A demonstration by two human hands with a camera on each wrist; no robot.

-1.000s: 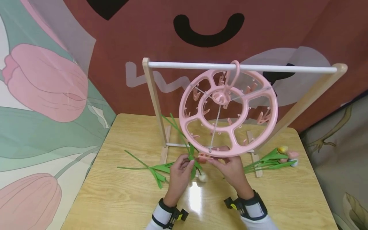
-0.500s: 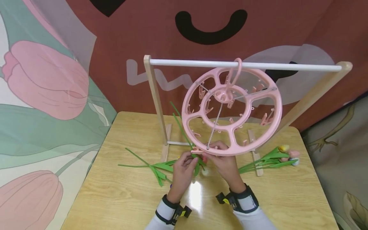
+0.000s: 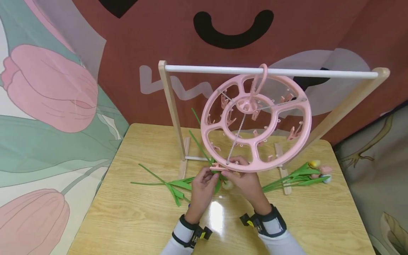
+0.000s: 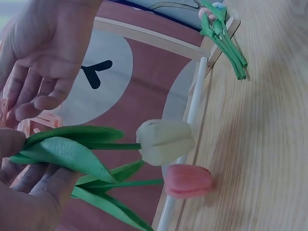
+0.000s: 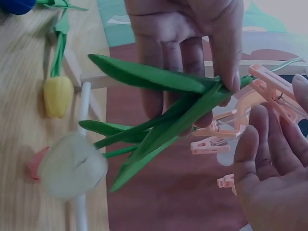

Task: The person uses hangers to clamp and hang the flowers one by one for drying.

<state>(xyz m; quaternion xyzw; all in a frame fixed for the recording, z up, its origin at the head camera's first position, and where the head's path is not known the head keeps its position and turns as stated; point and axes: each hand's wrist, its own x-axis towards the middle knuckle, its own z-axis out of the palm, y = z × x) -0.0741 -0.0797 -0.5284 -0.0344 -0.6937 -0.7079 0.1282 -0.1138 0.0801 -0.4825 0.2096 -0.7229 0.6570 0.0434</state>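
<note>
My left hand [image 3: 204,184] pinches the green stem of a white tulip [image 5: 72,166], whose blossom points down toward the table. With thumb and fingers, my right hand [image 3: 247,186] holds a pink clothespin [image 5: 274,91] at the near rim of the round pink drying hanger [image 3: 255,166]. The tulip's stem lies at the clothespin's tip; whether the clip grips it I cannot tell. Close behind, a pink tulip [image 4: 188,182] also points blossom down; what holds it is hidden.
The hanger hooks over the white bar [image 3: 207,69] of a wooden rack [image 3: 172,106]. Several tulips [image 3: 302,177] lie at the right of the table, and others with green stems [image 3: 173,186] at the left. A yellow tulip [image 5: 58,96] lies there too.
The clothespin and both hands have come together at the tulip's stem. My left hand has shifted slightly right and up, and the stem's upper end has moved. The hanger has turned slightly.
</note>
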